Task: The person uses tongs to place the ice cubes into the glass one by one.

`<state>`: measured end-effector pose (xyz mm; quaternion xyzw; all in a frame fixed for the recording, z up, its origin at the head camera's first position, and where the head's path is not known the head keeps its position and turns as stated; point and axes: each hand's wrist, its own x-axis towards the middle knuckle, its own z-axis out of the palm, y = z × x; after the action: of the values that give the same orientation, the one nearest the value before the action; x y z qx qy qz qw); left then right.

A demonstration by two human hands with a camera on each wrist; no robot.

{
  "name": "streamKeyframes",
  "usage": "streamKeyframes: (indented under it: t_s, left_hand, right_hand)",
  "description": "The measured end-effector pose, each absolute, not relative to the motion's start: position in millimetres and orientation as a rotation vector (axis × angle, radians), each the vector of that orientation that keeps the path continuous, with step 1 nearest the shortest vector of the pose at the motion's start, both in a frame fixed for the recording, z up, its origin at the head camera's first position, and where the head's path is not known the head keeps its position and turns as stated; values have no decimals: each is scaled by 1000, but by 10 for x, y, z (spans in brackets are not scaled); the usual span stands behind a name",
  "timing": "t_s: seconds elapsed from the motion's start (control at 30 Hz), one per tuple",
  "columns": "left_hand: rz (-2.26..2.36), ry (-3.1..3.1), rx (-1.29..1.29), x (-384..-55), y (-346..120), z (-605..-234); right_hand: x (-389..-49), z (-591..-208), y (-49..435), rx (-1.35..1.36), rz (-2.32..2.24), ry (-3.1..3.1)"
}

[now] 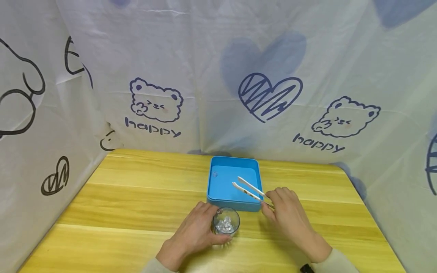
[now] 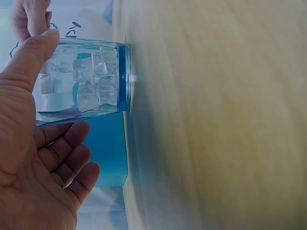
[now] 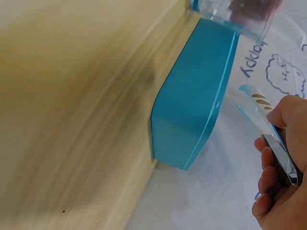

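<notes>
My left hand (image 1: pixel 196 229) grips a clear drinking glass (image 2: pixel 62 115), its thumb on one side and fingers curled round the other. Several clear ice-like cubes (image 2: pixel 98 79) lie in the bottom of the glass, which stands upright on the table. My right hand (image 1: pixel 285 208) holds tongs (image 1: pixel 250 187) with white tips and a metal handle. Their tips are apart over the blue box (image 1: pixel 233 206), with nothing between them. Inside that open box, one small clear cube (image 1: pixel 214 174) sits near the left wall.
The wooden table (image 1: pixel 136 189) carries the box just beyond the glass. A white cloth (image 1: pixel 211 125) printed with bears and hearts hangs behind the table and along both sides. A dark band (image 1: pixel 306 269) shows at the right sleeve.
</notes>
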<state>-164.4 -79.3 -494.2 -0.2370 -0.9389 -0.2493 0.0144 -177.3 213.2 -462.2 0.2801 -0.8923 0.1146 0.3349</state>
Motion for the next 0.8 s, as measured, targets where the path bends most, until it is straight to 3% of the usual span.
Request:
streamKeyframes:
  t_s: [0.8]
  left_hand:
    - [-770, -2914, -749, -1654, -801, -4949]
  right_hand:
    - [-2360, -4566, 1847, 634, 317, -2573]
